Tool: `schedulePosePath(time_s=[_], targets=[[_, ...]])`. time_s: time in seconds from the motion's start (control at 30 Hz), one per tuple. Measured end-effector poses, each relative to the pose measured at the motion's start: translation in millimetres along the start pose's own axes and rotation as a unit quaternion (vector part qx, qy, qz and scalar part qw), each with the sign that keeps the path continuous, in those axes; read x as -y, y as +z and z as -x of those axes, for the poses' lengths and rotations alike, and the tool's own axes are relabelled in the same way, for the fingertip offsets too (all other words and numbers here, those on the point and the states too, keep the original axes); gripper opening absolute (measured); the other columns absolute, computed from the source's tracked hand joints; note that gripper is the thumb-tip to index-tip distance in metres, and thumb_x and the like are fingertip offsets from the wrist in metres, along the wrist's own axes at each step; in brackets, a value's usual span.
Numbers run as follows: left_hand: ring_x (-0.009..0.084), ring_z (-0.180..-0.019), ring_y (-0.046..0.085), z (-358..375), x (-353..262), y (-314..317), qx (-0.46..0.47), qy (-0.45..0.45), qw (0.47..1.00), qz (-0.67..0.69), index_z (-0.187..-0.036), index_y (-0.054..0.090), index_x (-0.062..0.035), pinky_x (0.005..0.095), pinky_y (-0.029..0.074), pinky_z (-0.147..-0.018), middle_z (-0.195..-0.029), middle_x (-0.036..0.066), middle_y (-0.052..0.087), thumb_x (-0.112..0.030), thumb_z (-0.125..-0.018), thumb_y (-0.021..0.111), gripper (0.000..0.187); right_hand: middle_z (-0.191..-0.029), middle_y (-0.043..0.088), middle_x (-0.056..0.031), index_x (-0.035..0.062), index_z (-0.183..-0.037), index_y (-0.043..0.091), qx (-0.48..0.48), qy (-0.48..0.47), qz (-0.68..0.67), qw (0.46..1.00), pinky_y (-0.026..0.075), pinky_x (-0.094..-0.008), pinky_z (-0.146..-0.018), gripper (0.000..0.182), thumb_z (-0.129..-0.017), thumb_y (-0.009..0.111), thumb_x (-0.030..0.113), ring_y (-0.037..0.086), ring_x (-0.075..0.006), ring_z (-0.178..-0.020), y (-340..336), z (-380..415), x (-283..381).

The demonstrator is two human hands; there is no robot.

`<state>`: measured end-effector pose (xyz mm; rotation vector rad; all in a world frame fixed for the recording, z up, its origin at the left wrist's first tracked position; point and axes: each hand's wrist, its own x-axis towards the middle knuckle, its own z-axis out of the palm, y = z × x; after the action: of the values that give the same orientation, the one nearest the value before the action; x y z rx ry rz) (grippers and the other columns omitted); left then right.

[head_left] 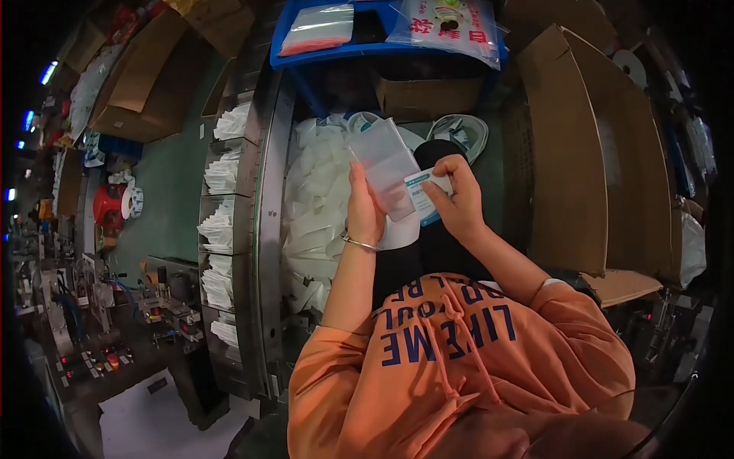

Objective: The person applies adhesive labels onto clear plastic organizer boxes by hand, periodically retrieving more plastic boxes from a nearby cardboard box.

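My left hand (365, 205) is closed around the side of a clear, flat plastic case (382, 157), which is tilted in front of my lap. Between the thumb and fingers of my right hand (462, 200) is a white card with teal print (417, 186). Its left edge overlaps the lower right side of the case in this view. Beside my left forearm lies a heap of translucent plastic pieces (317, 191). Under the hands a white rounded item (399, 234) shows partly, the rest of it hidden.
A blue table (336, 52) ahead carries stacked plastic bags (317, 29) and a printed bag (451, 30). Large cardboard boxes (569, 153) stand at the right. To the left, a metal rack (264, 229) holds white packets (220, 226). Machinery (99, 321) sits farther left.
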<state>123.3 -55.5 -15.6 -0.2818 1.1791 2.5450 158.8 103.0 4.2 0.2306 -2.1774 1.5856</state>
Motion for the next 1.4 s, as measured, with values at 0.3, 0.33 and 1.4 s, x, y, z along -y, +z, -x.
schedulePosePath(time_s=[0.3, 0.33, 1.4], targets=[[0.0192, -0.114, 0.046, -5.7, 6.6, -8.9, 0.025, 0.032, 0.999, 0.008, -0.132, 0.030, -0.0062, 0.0328, 0.037, -0.097, -0.125, 0.009, 0.045, -0.054, -0.094, 0.037, 0.062, -0.092, 0.051, -0.0113, 0.0026, -0.094, 0.049, 0.040, -0.091, 0.117, 0.988, 0.043, -0.0317, -0.073, 0.035, -0.068, 0.072, 0.002, 0.053, -0.0258, -0.083, 26.5, -10.6, 12.6], [0.0190, -0.115, 0.046, -6.5, 7.5, -9.9, 0.023, 0.032, 0.999, 0.011, -0.133, 0.029, -0.0061, 0.0327, 0.037, -0.098, -0.126, 0.009, 0.045, -0.054, -0.094, 0.037, 0.062, -0.091, 0.050, -0.0114, 0.0020, -0.094, 0.049, 0.043, -0.107, 0.129, 0.985, 0.044, -0.0303, -0.071, 0.036, -0.066, 0.073, 0.000, 0.053, -0.0247, -0.081, 28.0, -11.7, 12.8], [0.0182, -0.114, 0.048, -1.7, 4.8, -4.0, 0.008, 0.036, 0.999, 0.036, -0.132, 0.037, -0.0060, 0.0311, 0.039, -0.096, -0.125, 0.007, 0.049, -0.048, -0.097, 0.032, 0.055, -0.092, 0.053, -0.0083, 0.0044, -0.096, 0.052, 0.046, -0.145, 0.168, 0.974, 0.034, -0.0340, -0.076, 0.035, -0.067, 0.073, 0.006, 0.052, -0.0246, -0.087, 33.3, -12.6, 9.7]])
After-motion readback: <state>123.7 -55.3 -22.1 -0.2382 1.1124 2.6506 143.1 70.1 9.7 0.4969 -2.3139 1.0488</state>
